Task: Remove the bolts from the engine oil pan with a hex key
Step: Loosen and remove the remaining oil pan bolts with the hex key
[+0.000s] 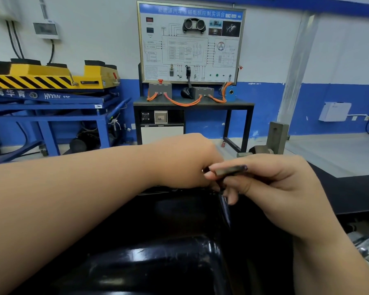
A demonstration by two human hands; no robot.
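Pinching the hex key (230, 170) between thumb and fingers, the right hand (275, 184) sits just over the far edge of the oil pan (158, 252). The part of the key that shows is a short grey metal bar, dull and hard. The rest is hidden by the fingers. It looks thin, light and stiff, so I think it will not bend, but it could slip in oily fingers. Holding it near the far end of its arm should give the most turn.

The left hand (185, 160) is right beside it, touching the right fingertips. Its fingers curl down over the pan's edge, and I cannot tell if they hold anything.

The pan is big, black and very shiny, with smooth round corners. It looks like hard painted metal, heavy and slick to touch. It fills the bottom of the view, close under both arms.

No bolts can be seen; one may be hidden under the two hands at the rim. Bolts are small and hard and may roll away, so I would keep a finger on one as it comes loose.

Behind stand a white board (190, 41) with drawings, orange wires (183, 102) and a yellow and blue lift (51, 81).
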